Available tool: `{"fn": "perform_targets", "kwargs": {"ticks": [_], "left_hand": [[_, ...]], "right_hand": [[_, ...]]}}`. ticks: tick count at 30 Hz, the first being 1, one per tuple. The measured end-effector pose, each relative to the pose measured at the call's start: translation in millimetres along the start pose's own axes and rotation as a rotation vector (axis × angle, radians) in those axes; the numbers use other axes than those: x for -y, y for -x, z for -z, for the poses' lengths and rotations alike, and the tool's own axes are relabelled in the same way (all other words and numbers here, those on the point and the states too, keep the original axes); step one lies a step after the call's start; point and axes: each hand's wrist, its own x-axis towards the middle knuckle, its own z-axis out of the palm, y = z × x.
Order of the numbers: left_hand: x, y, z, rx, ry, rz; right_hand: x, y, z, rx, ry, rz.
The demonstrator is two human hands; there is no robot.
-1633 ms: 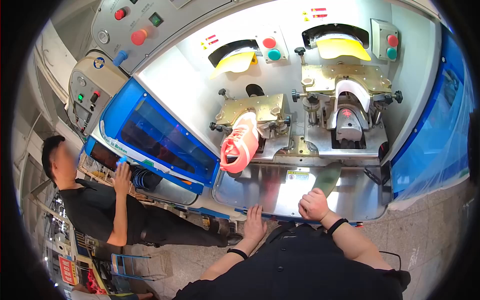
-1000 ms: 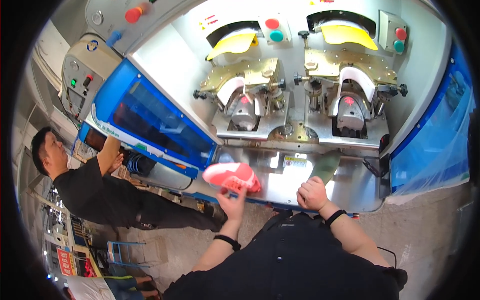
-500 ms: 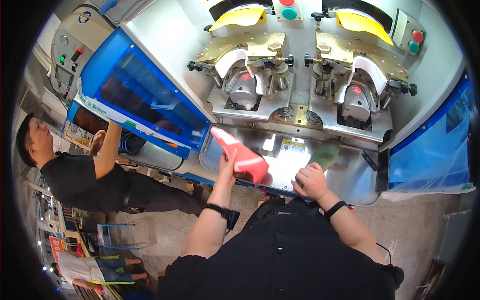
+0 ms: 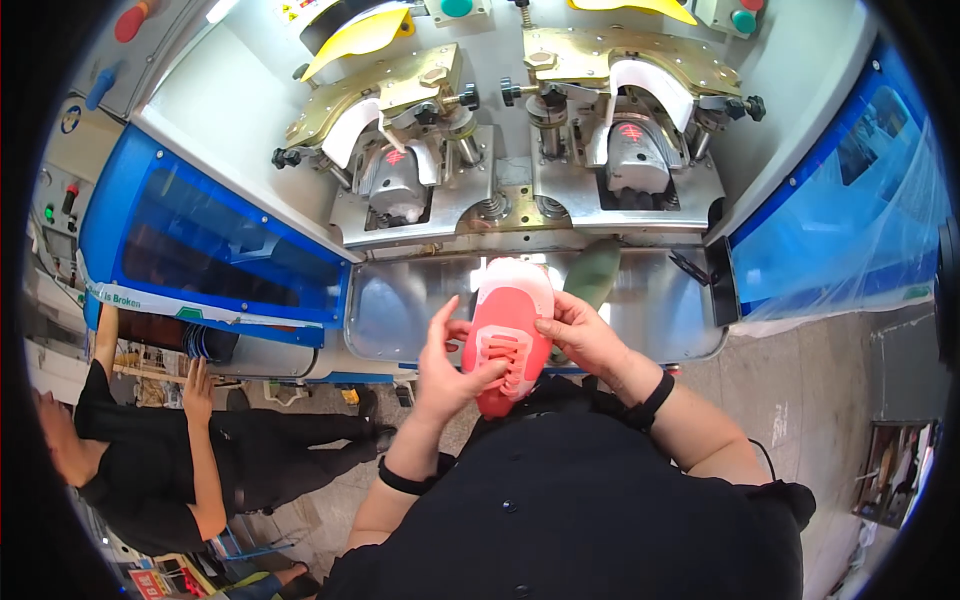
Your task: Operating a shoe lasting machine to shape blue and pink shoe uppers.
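A pink shoe upper [image 4: 527,308] with a pale toe and orange laces is held in front of my body, toe pointing away. My left hand [image 4: 445,368] grips its left side, the thumb lying across the laces. On the other side, my right hand [image 4: 592,338] pinches the edge near the toe between thumb and fingers. Just beyond my right hand, a flat green sole-shaped piece [image 4: 597,268] rests on the metal tray [image 4: 400,310]. The inside and underside of the upper are hidden.
Behind the tray stand two press stations with metal shoe moulds, one at left [image 4: 397,190] and one at right [image 4: 637,168]. Blue-framed side panels [image 4: 230,250] flank them. To the left, a co-worker [image 4: 150,450] in dark clothes reaches toward the neighbouring machine.
The upper has turned from its side to laces-up and come in front of me. My right hand has left the green piece and taken hold of the upper. The view has shifted right.
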Motion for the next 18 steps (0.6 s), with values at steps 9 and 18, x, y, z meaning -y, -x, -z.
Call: {"fn": "perform_targets", "kwargs": {"ticks": [9, 18], "left_hand": [[14.3, 22.3, -11.4, 0.064, -0.168, -0.138], [35.9, 43.6, -1.9, -0.365, -0.606, -0.563]], "right_hand": [[5.7, 7.0, 16.5, 0.019, -0.237, -0.041], [-5.8, 32.3, 106.0, -1.048, 0.439, -0.160]]}}
